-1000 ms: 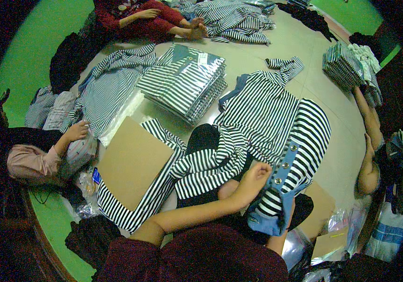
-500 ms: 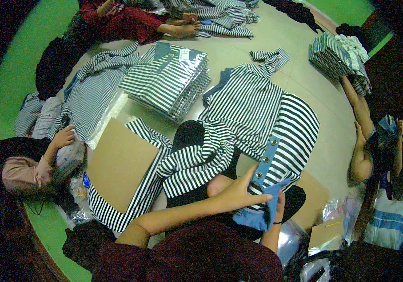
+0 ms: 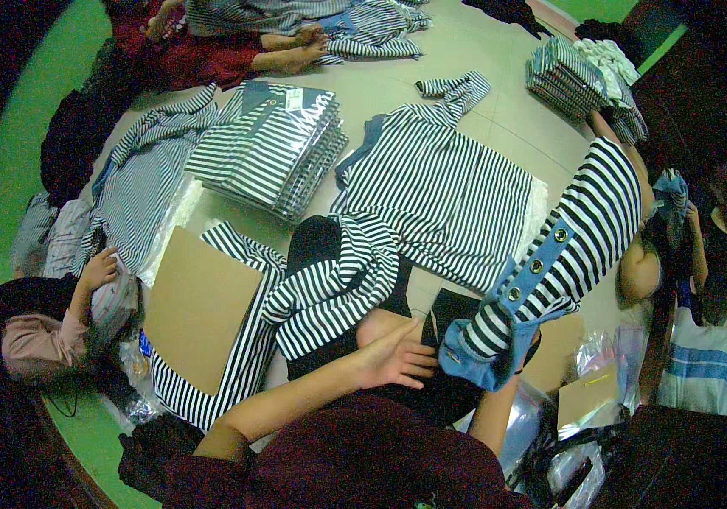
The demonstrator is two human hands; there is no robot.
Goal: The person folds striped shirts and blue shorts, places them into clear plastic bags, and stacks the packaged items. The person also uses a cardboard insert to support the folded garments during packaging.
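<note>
A black-and-white striped shirt (image 3: 594,222) with a blue denim collar and button placket hangs tilted at my right side. My right hand (image 3: 530,349) grips it at the collar, mostly hidden behind the cloth. Just left of the collar is my left hand (image 3: 399,355), empty, its fingers apart. Another striped shirt (image 3: 457,191) lies spread on the floor ahead of me. At my left, a brown cardboard sheet (image 3: 200,310) rests on one more striped shirt (image 3: 189,392), whose sleeve reaches across my leg.
A stack of folded striped shirts in clear plastic (image 3: 266,157) stands ahead, left of centre. A second packed stack (image 3: 565,81) is at the far right. Clear plastic bags (image 3: 603,356) and cardboard lie by my right side. Other people sit at the left, far left and right.
My left hand has let go of the shirt's denim collar and moved left, opening. The right hand has raised the shirt and swung it to the right. The view has shifted slightly.
</note>
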